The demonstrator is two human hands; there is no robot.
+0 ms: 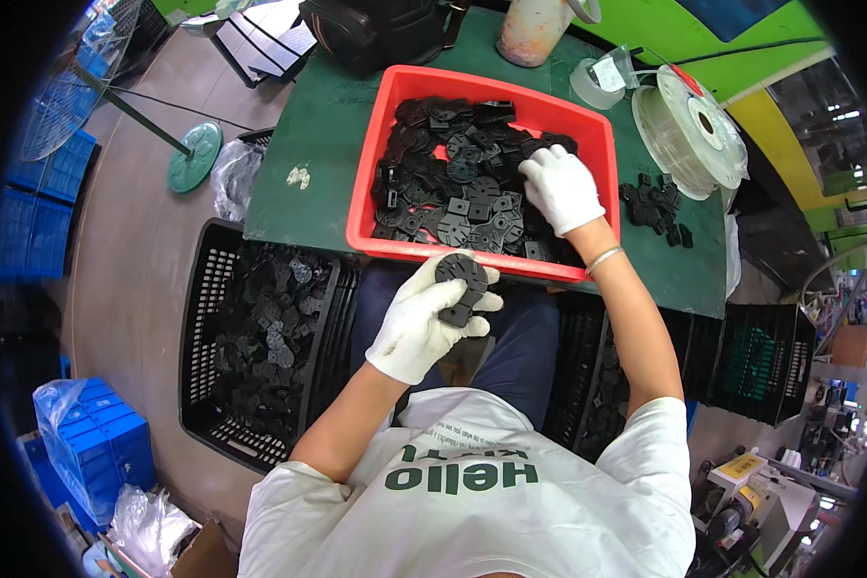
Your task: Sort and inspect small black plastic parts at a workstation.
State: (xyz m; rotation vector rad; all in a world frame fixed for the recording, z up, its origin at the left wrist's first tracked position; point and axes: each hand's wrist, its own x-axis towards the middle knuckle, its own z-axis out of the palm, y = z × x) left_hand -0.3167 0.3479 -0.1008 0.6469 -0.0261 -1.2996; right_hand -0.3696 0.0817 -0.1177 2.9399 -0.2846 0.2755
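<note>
My left hand (424, 318), in a white glove, is closed around a black plastic part (460, 281) with a round disc end and a short tab. It holds the part just in front of the red bin's near rim. Inside the red bin (360, 193) lies a heap of similar black plastic parts (472, 173). Over the bin's right side, my right hand (561, 191), also gloved in white, reaches down among the parts with its fingers curled. Whatever its fingertips touch or pinch cannot be made out.
The bin stands on a green table (303, 154). A black crate (200, 337) full of parts sits at the left. A small pile of black parts (653, 207) and a large spool (689, 125) are at the right. A cup (535, 31) and a black bag (361, 34) stand behind.
</note>
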